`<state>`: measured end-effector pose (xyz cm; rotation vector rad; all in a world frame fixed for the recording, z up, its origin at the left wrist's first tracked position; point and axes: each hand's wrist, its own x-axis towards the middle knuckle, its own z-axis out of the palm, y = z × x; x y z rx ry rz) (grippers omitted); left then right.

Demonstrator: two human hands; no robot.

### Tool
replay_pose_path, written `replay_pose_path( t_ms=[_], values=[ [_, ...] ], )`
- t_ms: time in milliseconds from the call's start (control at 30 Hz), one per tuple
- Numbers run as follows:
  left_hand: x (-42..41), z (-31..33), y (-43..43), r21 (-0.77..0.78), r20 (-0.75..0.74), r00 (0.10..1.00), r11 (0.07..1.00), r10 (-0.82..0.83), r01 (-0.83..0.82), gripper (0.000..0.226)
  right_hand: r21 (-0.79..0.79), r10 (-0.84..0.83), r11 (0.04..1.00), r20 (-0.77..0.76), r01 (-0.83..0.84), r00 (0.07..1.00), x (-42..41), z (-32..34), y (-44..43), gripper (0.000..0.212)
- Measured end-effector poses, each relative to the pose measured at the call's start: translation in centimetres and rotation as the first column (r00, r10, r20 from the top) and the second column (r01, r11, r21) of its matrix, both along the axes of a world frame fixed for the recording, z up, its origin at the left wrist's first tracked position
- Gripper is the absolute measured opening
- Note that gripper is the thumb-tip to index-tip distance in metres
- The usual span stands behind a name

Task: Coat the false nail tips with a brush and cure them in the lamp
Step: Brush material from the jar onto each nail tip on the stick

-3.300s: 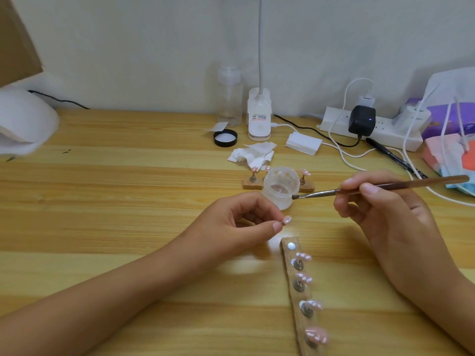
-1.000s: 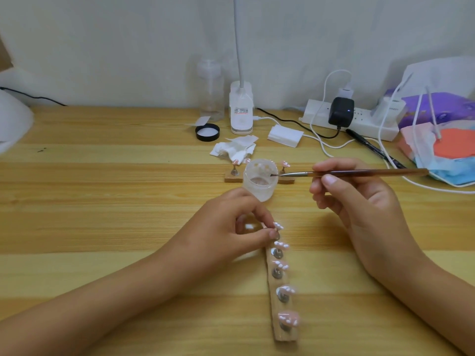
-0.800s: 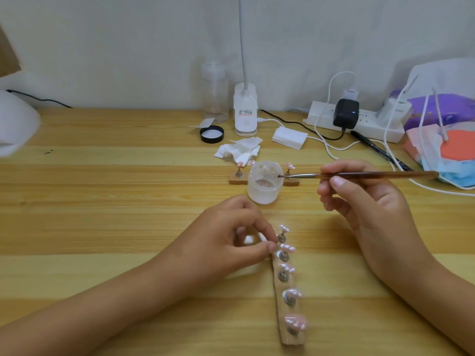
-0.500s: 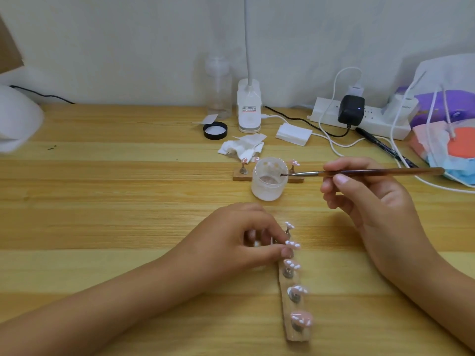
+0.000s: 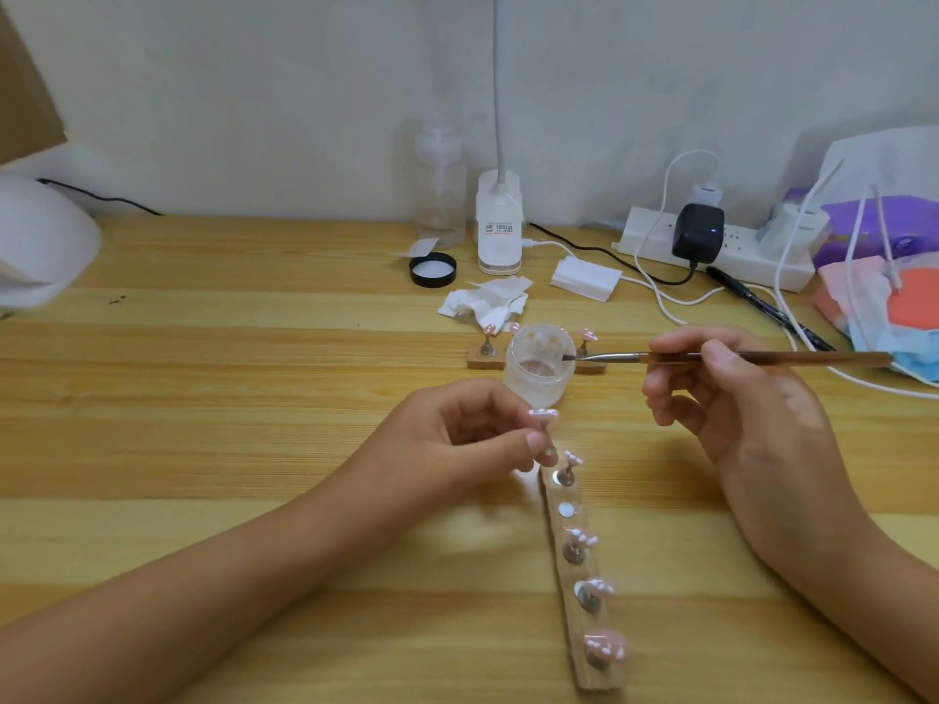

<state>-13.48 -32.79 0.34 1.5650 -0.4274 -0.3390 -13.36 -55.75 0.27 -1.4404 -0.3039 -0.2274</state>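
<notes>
Head view: two hands work at centre frame over a wooden worktop [image 5: 203, 398].
Left hand [image 5: 472, 439]: thumb and forefinger pinch one nail tip [image 5: 543, 414] on its stand, just above the top end of the holder strip [image 5: 602, 679].
Right hand [image 5: 737, 398]: fingers curl round the brush [image 5: 787, 357], which lies level with its bristles at the rim of the clear jar [image 5: 536, 386].
Holder strip: lower centre, with four tips [image 5: 582, 537] standing on it and one disc bare.
Lamp [image 5: 40, 241]: a white dome at the left edge.

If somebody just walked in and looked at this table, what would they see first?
Probably the two hands in the middle: the left hand pinches a pink nail tip on its little stand, and the right hand holds a thin brush with its tip at a small frosted jar. Next comes the wooden strip near the front, with four more nail tips standing in a row and one bare spot.
</notes>
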Motion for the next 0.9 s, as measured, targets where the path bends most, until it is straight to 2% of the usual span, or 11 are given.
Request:
replay_pose_path(
  t_ms=[267,367,500,767,900],
  values=[
    [0.5,0.0,0.0,-0.05,-0.036,0.994,0.993,0.101,-0.103,0.013,-0.002,-0.086,0.996,0.055,0.086,0.995,-0.3,0.0,0.3,0.006],
    [0.6,-0.1,0.0,-0.056,-0.028,0.991,0.99,0.132,-0.133,0.017,-0.044,-0.116,0.992,0.085,0.12,0.99,-0.2,-0.1,0.1,0.01],
    [0.9,-0.5,0.1,-0.122,-0.06,0.982,0.975,0.179,-0.185,0.007,-0.073,-0.13,0.987,0.142,0.142,0.981,-0.3,0.0,0.1,0.019],
    [1.3,-0.7,0.2,-0.241,-0.187,0.982,0.968,0.019,-0.065,0.012,-0.234,-0.018,0.967,0.336,0.102,0.942,-1.2,-0.2,0.7,0.024],
    [1.2,-0.7,0.2,-0.251,-0.197,0.98,0.966,0.018,-0.068,0.007,-0.276,0.019,0.958,0.333,0.078,0.943,-1.3,-0.3,0.8,0.021]
  ],
)
